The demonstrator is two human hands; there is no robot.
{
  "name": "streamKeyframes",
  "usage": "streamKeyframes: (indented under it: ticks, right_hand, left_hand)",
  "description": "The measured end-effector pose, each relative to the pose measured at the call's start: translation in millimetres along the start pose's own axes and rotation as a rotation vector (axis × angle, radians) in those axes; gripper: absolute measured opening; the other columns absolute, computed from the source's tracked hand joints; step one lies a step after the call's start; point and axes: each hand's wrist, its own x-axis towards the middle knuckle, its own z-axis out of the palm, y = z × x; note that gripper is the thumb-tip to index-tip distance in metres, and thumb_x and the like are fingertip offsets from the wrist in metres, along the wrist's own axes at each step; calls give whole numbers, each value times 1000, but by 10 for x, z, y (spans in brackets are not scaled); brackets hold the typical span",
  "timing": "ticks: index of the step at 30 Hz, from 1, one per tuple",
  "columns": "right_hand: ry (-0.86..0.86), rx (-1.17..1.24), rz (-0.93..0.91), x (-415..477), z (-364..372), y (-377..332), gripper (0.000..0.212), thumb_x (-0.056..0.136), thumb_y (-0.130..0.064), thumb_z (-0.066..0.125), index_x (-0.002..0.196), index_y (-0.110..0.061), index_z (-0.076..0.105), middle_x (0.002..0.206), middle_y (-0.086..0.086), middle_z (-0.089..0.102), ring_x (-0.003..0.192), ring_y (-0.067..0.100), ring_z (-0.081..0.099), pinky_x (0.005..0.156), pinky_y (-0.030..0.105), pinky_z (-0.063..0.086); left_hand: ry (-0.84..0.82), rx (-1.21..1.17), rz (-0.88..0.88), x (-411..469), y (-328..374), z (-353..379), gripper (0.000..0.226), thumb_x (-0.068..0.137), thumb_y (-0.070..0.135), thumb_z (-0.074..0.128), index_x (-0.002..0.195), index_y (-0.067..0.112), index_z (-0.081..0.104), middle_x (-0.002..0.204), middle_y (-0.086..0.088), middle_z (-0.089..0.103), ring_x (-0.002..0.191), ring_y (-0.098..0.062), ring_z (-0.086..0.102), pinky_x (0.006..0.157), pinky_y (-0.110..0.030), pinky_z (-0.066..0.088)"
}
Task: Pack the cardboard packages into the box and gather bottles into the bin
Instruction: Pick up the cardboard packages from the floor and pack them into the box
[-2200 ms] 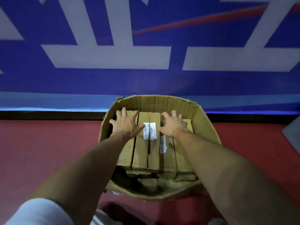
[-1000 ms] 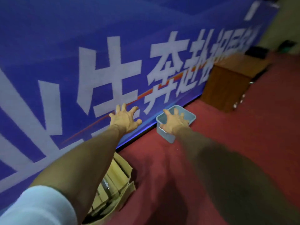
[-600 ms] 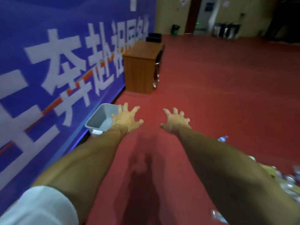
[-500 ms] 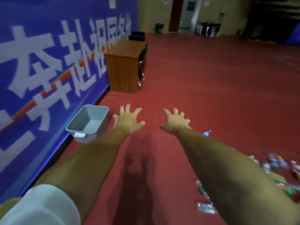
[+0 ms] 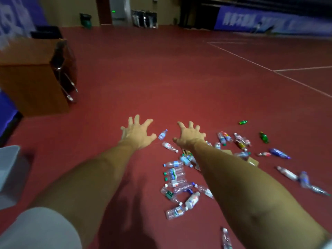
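Head view, bottle gathering judged not yet begun.

**Hazards:**
- (a) The red floor [image 5: 161, 78] looks smooth, and the bottles [image 5: 175, 174] scattered across it at centre right are light and round. A hurried grasp may send them rolling further apart.
- (b) The bin [image 5: 9, 168] sits at the left edge, well apart from the scatter, so an armful carried across may shed bottles on the way.
- (c) The outlying green bottles [image 5: 264, 137] lie beyond the main group and may be missed.
- (d) One stray bottle [image 5: 225, 238] lies close below the right arm and could be trodden on or kicked.

**Containers:**
- The pale bin is cut by the frame. Only a corner shows, so its contents cannot be told.
- The box and its packages are out of view.
- No bottle in sight is in any container. All lie on the floor, some on or beside a flat brown cardboard piece [image 5: 252, 161]. Whether that piece is a package cannot be told.
- A wooden desk [image 5: 32, 78] stands at upper left.

**Hands:**
- The left hand [image 5: 137, 133] and right hand [image 5: 190, 136] are held out, apart, palms down, fingers spread, holding nothing.
- The left is over bare floor and the right is over the scatter's edge.
- One small bottle [image 5: 163, 134] lies between them.
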Motion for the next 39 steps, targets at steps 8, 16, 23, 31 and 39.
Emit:
streamKeyframes:
  ticks: [8, 16, 23, 31, 39]
  right_hand:
    - [-7, 34, 232, 703, 4, 826, 76, 92, -58, 57, 155, -40, 18, 161, 8, 16, 143, 39, 22, 105, 61, 35]
    - [5, 95, 480, 884, -1, 1839, 76, 91, -57, 56, 154, -43, 16, 157, 8, 22, 138, 38, 29, 102, 58, 38]
    - [48, 154, 594, 862, -165, 2995, 72, 92, -60, 52, 153, -40, 20, 160, 9, 17, 140, 39, 25, 103, 61, 36]
    - [54, 100, 465, 811, -427, 4434, 69, 94, -53, 53, 153, -35, 22, 154, 11, 24, 135, 38, 30, 104, 61, 36]
    - [48, 97, 400, 911, -759, 5477, 74, 94, -55, 54, 156, -35, 18, 157, 11, 22, 138, 38, 28, 103, 62, 36]
  left_hand:
    - [-83, -24, 226, 1120, 843, 394, 66, 91, 53, 52, 151, 42, 27, 162, -14, 8, 150, -36, 5, 113, -65, 20]
    - [-134, 8, 472, 1849, 1981, 600, 68, 91, 52, 53, 153, 41, 26, 163, -15, 6, 150, -38, 3, 113, -66, 19]
    - [-152, 62, 612, 1894, 3201, 902, 67, 91, 53, 52, 152, 41, 26, 163, -15, 6, 150, -38, 4, 112, -66, 21]
    - [-131, 9, 499, 1716, 4727, 1162, 68, 91, 52, 52, 153, 41, 25, 163, -15, 7, 150, -38, 5, 113, -66, 21]
    - [-98, 32, 420, 1780, 5693, 1128, 68, 91, 55, 52, 152, 41, 26, 162, -15, 9, 149, -38, 8, 113, -66, 21]
